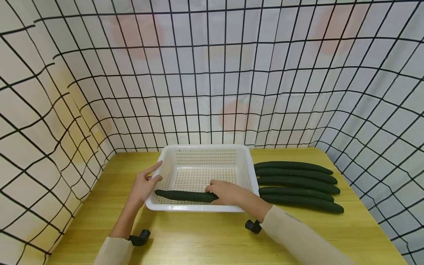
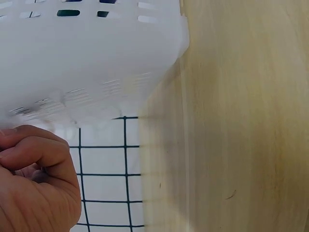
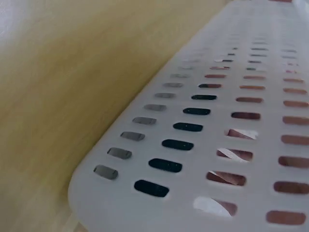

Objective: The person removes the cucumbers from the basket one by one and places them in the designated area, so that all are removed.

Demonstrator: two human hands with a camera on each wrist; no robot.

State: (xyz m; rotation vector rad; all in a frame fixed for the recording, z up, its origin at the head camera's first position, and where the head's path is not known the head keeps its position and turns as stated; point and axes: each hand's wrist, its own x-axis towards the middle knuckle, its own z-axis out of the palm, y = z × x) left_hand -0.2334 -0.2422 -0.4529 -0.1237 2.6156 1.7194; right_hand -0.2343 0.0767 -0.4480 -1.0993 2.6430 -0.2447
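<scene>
A white plastic basket [image 1: 198, 208] with slotted walls stands on the wooden table. Inside it, along the near wall, lies a long dark green cucumber [image 1: 183, 195]. My right hand [image 1: 228, 193] reaches over the near right corner and grips the cucumber's right end. My left hand [image 1: 143, 186] holds the basket's left rim, thumb and fingertips at the edge. In the left wrist view the curled fingers of the left hand [image 2: 41, 169] are beside the outer wall [image 2: 96, 53]. The right wrist view shows dark green cucumber skin [image 3: 177, 145] through the slots; the basket wall hides most of the hand.
Several more cucumbers [image 1: 298, 181] lie side by side on the table [image 1: 198, 239], just right of the basket. A black wire grid [image 1: 212, 84] backed by white sheeting encloses the table at the back and sides. Black wrist devices [image 1: 140, 237] sit at both cuffs.
</scene>
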